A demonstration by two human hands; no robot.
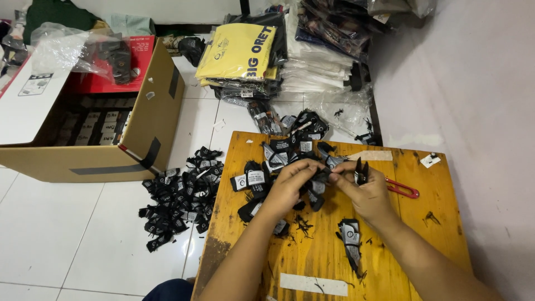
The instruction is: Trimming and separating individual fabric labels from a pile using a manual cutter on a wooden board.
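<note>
1. The left hand (290,187) comes in from the lower middle of the frame, forearm angled up and to the right, wrist bent, fingers curled over and pinching a small black woven clothing label (322,176) at frame centre.
2. The right hand (365,195) enters from the lower right, forearm sloping up and to the left. Its thumb and forefinger close on the other end of the same label, so both hands meet just above the bench.
3. The right hand also grips a pair of small black thread snips with red handles (390,184): the black blades stick up above the knuckles, and the red loop lies out to the right.
4. The low orange-stained wooden bench (434,212) fills the lower middle and right of the frame.
5. A loose heap of black labels with white print (278,156) lies on the bench's upper left part, touching the left hand.
6. A short stack of finished black labels (350,237) lies below the right wrist.
7. More black labels in a pile on the white tiled floor (181,195) sit left of the bench.
8. An open brown cardboard box (150,111) stands at upper left.
</note>
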